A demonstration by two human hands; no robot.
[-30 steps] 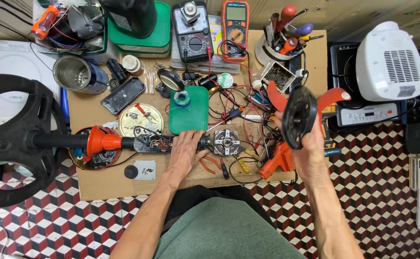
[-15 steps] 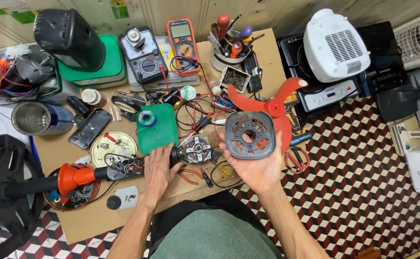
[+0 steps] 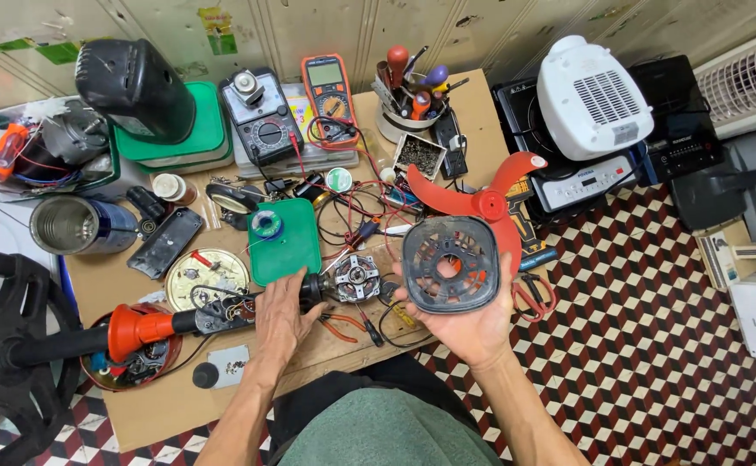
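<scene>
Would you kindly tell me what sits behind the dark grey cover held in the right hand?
Behind the dark grey cover, held up by the right hand, red fan blades stick out above and to the right. The cover hides the blades' lower part and how they are attached.

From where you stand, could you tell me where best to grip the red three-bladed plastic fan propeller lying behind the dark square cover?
Probably the round hub of the red fan propeller, taken from above and the far side. The blades are thin and splayed, one hidden behind the dark square motor cover in the right hand; the hub is compact and exposed.
</scene>
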